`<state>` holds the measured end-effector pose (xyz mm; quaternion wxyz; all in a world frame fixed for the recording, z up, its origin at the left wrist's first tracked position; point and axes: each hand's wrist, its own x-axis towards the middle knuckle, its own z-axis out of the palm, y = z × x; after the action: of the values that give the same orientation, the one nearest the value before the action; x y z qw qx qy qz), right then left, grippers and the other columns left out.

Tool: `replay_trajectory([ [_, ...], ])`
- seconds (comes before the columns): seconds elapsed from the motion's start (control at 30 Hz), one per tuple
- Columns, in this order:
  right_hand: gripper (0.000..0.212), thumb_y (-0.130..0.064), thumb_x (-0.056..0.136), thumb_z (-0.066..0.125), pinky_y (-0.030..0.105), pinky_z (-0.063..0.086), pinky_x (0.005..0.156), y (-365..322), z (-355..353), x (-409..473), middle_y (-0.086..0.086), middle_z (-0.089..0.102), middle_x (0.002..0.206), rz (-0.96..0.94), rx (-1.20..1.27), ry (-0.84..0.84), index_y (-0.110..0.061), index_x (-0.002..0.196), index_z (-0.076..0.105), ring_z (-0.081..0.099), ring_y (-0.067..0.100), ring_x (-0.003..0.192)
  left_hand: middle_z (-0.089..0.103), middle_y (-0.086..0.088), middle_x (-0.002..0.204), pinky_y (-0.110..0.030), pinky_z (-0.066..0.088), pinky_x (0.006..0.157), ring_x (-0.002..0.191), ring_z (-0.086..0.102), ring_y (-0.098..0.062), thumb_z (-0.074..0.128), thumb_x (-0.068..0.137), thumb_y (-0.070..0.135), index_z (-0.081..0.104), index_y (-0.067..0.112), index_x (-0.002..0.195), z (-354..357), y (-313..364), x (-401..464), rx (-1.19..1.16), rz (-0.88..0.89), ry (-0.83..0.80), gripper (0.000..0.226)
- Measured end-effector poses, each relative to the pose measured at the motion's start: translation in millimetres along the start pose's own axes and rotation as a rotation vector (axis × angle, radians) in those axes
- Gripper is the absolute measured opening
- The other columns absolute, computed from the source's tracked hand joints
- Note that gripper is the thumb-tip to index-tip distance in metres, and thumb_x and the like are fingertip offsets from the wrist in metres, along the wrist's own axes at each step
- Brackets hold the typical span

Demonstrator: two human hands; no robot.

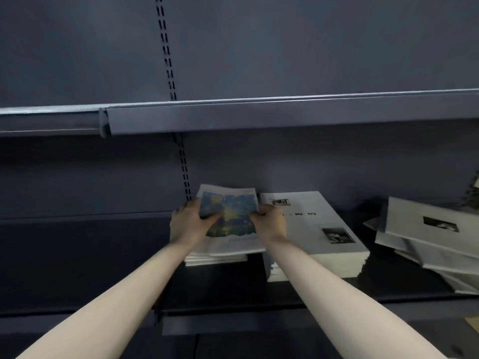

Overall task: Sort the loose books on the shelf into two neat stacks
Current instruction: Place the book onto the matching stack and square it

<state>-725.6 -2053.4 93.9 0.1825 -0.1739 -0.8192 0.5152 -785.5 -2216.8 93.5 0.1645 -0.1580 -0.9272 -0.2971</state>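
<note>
**Two hands holding a book above the left stack on a shelf**

Two bare forearms enter from the bottom corners and reach forward over the front edge of the lower shelf [77,257], a dark metal board. The left hand [186,224] grips the left edge of a book with a blue and yellow cover [228,216], thumb on the cover and fingers curled beneath. The right hand [269,221] grips the book's right edge in the same manner. The book lies nearly flat, directly over the left stack [215,259], which is a short pile of similar pale volumes; whether the book rests on the pile or hangs just above it cannot be told.

Just beside it to the right stands the right stack [324,244], a taller, squared pile of white books whose top cover bears two small black-and-white photographs and a partly hidden title. Farther right, well apart from both stacks, a heap of loose white books [427,237] lies tilted and fanned out at the frame's edge.

Above, an upper shelf [259,117] spans the view, carried on a slotted upright [166,47] set in the grey back panel.
</note>
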Motion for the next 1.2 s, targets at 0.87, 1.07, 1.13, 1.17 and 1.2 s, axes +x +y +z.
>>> replay_trajectory([
  [0.87,0.035,-0.021,0.101,0.035,0.031,0.033,0.073,12.3,50.9,84.3,0.024,0.050,0.126,0.003,-0.308,-0.062,0.004,0.114,0.056,0.053,0.037,0.109,0.042,-0.025,0.136,-0.039,0.043,0.094,0.120,0.048,-0.037,0.040,0.098,0.043,0.025,-0.002,0.144,37.9,-27.7,64.7,0.058,-0.200,-0.255,0.067],
  [1.07,0.037,-0.023,0.103,0.033,0.036,0.042,0.086,11.9,55.3,91.7,0.024,0.049,0.129,-0.004,-0.316,-0.053,0.003,0.117,0.055,0.051,0.038,0.114,0.047,-0.023,0.134,-0.038,0.042,0.092,0.119,0.049,-0.037,0.045,0.096,0.045,0.033,0.001,0.141,43.1,-36.3,77.9,0.015,-0.202,-0.268,0.064],
  [1.13,0.037,-0.023,0.103,0.032,0.037,0.042,0.088,11.5,55.1,92.1,0.024,0.048,0.131,-0.007,-0.324,-0.050,0.003,0.118,0.054,0.050,0.038,0.115,0.047,-0.021,0.136,-0.038,0.042,0.094,0.121,0.048,-0.035,0.045,0.096,0.045,0.032,0.003,0.142,44.1,-39.0,80.7,-0.015,-0.193,-0.275,0.064],
  [1.17,0.037,-0.023,0.103,0.032,0.037,0.041,0.089,11.4,55.0,92.1,0.024,0.048,0.131,-0.006,-0.324,-0.050,0.003,0.119,0.054,0.049,0.038,0.116,0.048,-0.020,0.136,-0.037,0.043,0.094,0.120,0.049,-0.035,0.046,0.095,0.044,0.032,0.003,0.142,44.4,-39.6,81.3,-0.034,-0.189,-0.277,0.064],
  [1.2,0.037,-0.023,0.103,0.032,0.037,0.041,0.089,11.3,55.0,92.2,0.024,0.048,0.131,-0.003,-0.323,-0.050,0.003,0.119,0.054,0.049,0.038,0.116,0.048,-0.020,0.136,-0.037,0.042,0.094,0.120,0.049,-0.034,0.046,0.095,0.044,0.032,0.003,0.142,44.8,-39.8,81.8,-0.051,-0.185,-0.277,0.064],
])
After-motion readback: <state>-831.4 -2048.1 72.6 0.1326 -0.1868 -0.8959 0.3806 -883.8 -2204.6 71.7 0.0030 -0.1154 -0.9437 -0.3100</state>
